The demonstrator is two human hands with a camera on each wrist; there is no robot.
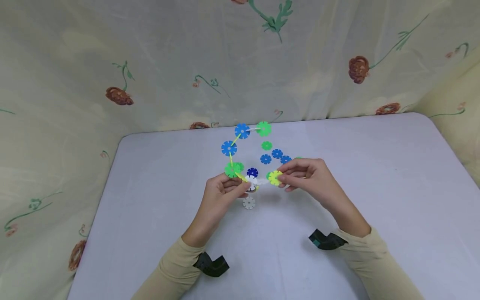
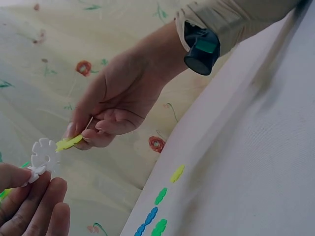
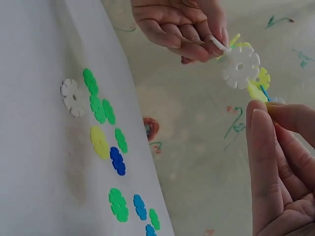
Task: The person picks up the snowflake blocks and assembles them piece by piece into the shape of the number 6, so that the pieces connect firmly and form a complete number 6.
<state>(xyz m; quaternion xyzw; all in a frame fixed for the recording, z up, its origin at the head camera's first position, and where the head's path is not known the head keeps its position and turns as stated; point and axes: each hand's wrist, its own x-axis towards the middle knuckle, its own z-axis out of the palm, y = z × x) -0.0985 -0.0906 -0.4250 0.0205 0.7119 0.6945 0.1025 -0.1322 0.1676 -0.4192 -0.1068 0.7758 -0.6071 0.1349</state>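
A chain of notched plastic flower discs hangs between my hands above the table. With thumb and fingers, my left hand [image 1: 221, 193] pinches a white disc [image 1: 251, 182] in the chain. My right hand [image 1: 311, 179] pinches a yellow disc [image 1: 275, 178] whose edge meets another white disc [image 3: 240, 67]; whether the slots are fully engaged I cannot tell. Beyond the left hand, the chain curves away through a green disc [image 1: 231, 170], a blue disc [image 1: 229, 148] and a second blue disc [image 1: 242, 131] to a green end disc [image 1: 264, 128], with thin edge-on discs between them.
Loose discs lie on the white table [image 1: 157, 200] beneath and beyond the hands: a white one [image 1: 249, 203], a dark blue one [image 1: 252, 172], several blue ones [image 1: 277, 153] and several green ones [image 1: 266, 145]. A flowered curtain [image 1: 240, 75] hangs behind the table's far edge.
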